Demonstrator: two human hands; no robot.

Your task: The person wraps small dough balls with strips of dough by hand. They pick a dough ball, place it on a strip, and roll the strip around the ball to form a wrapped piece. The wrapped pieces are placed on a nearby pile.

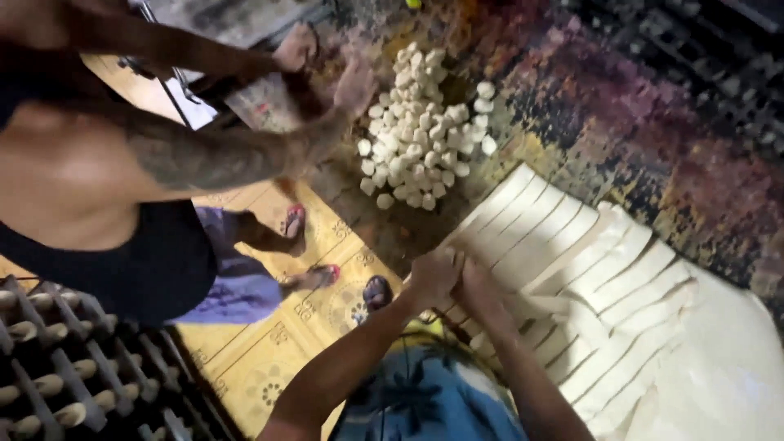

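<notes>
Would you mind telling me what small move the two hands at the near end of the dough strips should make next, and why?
Probably pinch a piece off the strip: both the left hand and right hand rest on the near ends of the cut dough strips, and a pile of small dough pieces lies beyond.

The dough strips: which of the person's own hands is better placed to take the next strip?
Probably the right hand: it lies against the dough strips, while the left hand sits at their outer end.
</notes>
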